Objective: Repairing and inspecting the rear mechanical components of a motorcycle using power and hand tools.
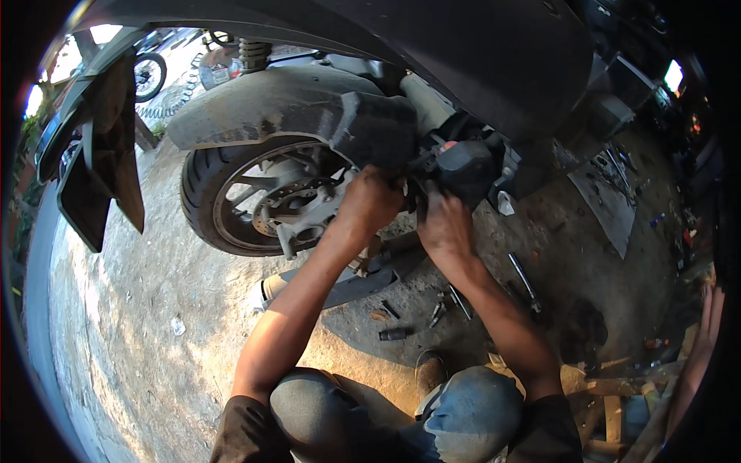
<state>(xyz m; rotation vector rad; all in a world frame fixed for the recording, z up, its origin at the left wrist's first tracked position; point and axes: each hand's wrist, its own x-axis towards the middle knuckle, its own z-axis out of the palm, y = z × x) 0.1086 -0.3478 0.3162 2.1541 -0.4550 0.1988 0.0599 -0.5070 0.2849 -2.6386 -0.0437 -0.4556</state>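
Both my hands are at the dark mechanical parts of a motorcycle, just to the right of its rear wheel (202,204). My left hand (374,202) is closed with the fingers curled in, next to the hub and the brake disc (266,216). What it grips is hidden behind the knuckles. Close beside it, my right hand (445,224) pinches at the same spot, below a rounded black cover (467,166). Its fingertips are in shadow, so the held part cannot be made out. A dusty grey mudguard (262,104) arches over the wheel.
A long dark part (363,287) lies on the ground under my forearms. Near my right forearm are a metal bar tool (525,282), a black socket (392,334) and several smaller tools. A grey sheet (606,204) lies farther right. Another person's limb (698,347) shows at the right edge.
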